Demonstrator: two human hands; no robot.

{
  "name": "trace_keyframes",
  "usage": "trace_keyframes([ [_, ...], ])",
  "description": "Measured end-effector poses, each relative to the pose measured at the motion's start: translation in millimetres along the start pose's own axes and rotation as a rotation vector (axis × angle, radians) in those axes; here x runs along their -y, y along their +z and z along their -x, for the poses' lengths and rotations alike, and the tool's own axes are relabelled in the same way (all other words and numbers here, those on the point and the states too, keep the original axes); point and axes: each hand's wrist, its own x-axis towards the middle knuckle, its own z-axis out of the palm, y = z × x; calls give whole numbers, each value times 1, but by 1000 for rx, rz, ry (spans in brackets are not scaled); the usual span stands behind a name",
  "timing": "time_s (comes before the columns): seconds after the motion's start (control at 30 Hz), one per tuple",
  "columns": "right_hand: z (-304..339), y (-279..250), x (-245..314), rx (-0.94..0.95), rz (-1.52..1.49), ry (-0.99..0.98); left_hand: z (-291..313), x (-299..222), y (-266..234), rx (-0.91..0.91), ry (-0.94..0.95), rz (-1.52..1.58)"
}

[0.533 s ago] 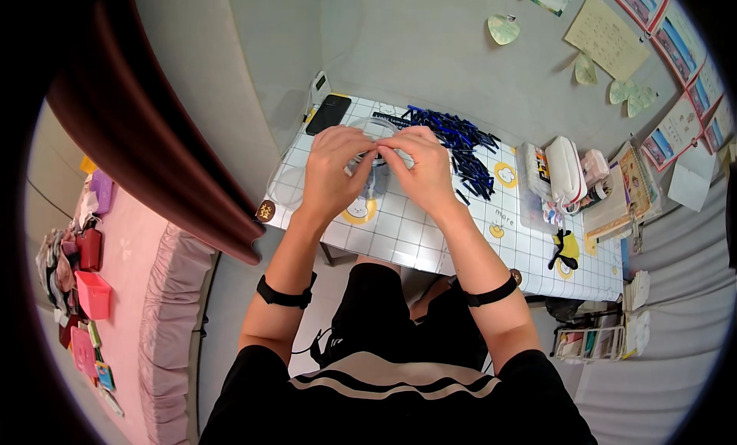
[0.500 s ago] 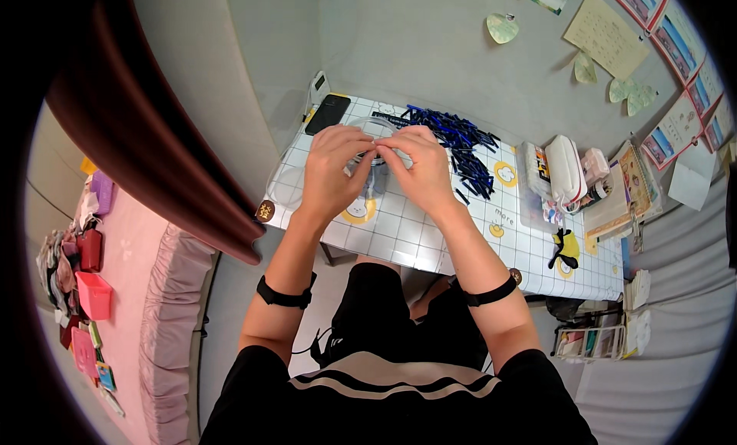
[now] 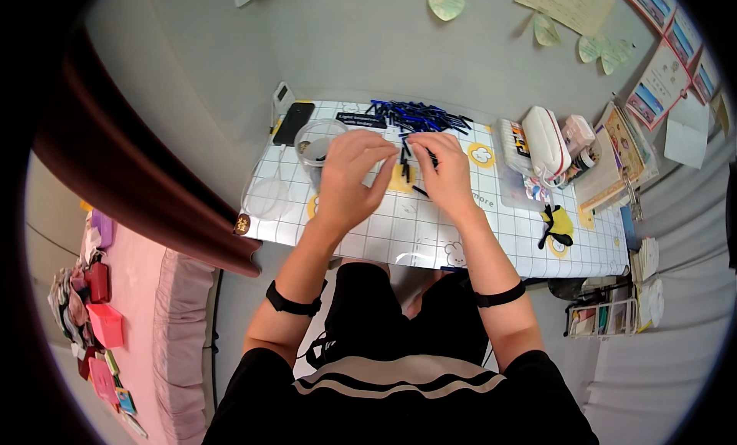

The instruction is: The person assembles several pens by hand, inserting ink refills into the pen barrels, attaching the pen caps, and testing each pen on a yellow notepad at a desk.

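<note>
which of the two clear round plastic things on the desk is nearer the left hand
The taller clear plastic cup, right beside the left hand; the flat clear round lid lies farther left near the table's edge.

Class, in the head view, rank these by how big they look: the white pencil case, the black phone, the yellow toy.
1. White pencil case
2. Black phone and yellow toy: too alike to rank.

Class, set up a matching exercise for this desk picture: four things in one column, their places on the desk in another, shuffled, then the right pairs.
Things:
1. black flat phone
2. clear round plastic lid
3. heap of dark blue thin sticks
4. white zipped pencil case

Places:
A. far edge, middle
B. right part of the desk
C. far left corner
D. near left edge

Pairs: 1-C, 2-D, 3-A, 4-B
</note>
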Motion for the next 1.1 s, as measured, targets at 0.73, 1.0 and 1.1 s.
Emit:
trace_keyframes([
  [0.73, 72, -13, -6, 231, 360, 154, 55, -16, 45, 553, -418, 161],
  [1.0, 74, -15, -1, 107, 326, 117, 59, -13, 39, 307, -342, -1],
  [1.1, 73, -18, 3, 183, 347, 18, 58, -13, 41, 348, -326, -14],
])
